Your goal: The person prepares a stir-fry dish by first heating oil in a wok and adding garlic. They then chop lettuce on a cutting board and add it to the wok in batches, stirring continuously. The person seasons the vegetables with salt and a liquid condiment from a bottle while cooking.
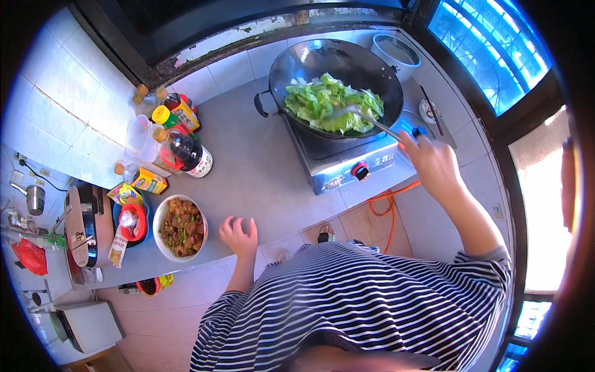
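Observation:
Chopped green leafy vegetable (pixel 325 102) fills the lower part of a dark wok (pixel 307 60), which sits on a single-burner gas stove (pixel 320 172). My right hand (pixel 430 160) grips the handle of a metal spatula (pixel 379 124), whose blade rests among the leaves. Near the front edge of the grey counter (pixel 260 172), my left hand (pixel 239 235) holds nothing and its fingers are slightly apart. To its left stands a white bowl (pixel 160 242) of browned meat pieces with green bits (pixel 181 228).
Soy sauce and other condiment bottles (pixel 186 149) crowd the counter's left rear. A rice cooker (pixel 83 223) and a red container (pixel 143 223) are further left. Behind the wok stands a white pot (pixel 399 60); chopsticks (pixel 432 111) lie across a small dish. An orange gas hose (pixel 393 218) hangs below.

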A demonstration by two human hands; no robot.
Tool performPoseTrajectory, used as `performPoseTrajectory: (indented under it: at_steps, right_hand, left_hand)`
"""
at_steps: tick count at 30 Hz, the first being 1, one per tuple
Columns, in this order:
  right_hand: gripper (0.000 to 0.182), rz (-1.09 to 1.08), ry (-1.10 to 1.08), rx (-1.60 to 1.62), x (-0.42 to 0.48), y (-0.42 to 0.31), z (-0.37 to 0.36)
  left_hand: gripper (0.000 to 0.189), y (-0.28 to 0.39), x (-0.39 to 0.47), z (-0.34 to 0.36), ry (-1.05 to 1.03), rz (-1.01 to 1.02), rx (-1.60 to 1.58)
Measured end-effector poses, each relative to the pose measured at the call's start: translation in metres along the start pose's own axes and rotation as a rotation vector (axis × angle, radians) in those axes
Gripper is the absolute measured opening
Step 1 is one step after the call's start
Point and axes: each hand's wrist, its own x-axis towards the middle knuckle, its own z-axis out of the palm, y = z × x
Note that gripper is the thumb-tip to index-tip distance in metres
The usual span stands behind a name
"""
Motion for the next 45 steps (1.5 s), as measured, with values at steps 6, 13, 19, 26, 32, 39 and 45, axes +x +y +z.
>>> performPoseTrajectory:
  at_steps: [6,13,19,26,32,39,45]
  right_hand:
    - [0.028,0.231,0.066,0.323,0.049,0.012,0.009]
    - [0.031,0.283,0.169,0.366,0.083,-0.009,0.025]
    - [0.043,0.101,0.109,0.129,0.026,0.003,0.007]
    - [0.038,0.201,-0.082,0.108,0.039,-0.007,0.036]
    - [0.034,0.246,0.084,0.352,0.011,0.03,-0.024]
    - [0.033,0.277,-0.033,0.349,0.038,0.006,0.004]
    - [0.035,0.336,0.052,0.537,-0.007,0.037,-0.031]
  left_hand:
    - [0.025,-0.006,-0.002,0.003,0.031,0.001,-0.031]
    - [0.027,-0.004,-0.001,0.006,0.007,0.028,-0.067]
    - [0.029,0.037,0.022,-0.03,0.083,0.107,-0.249]
    - [0.027,0.049,0.147,-0.101,0.424,0.154,-0.24]
    - [0.041,-0.037,0.203,-0.12,0.504,0.051,0.067]
    - [0.055,-0.072,0.27,-0.103,0.394,-0.091,0.136]
    - [0.046,-0.092,0.276,-0.097,0.192,-0.118,0.235]
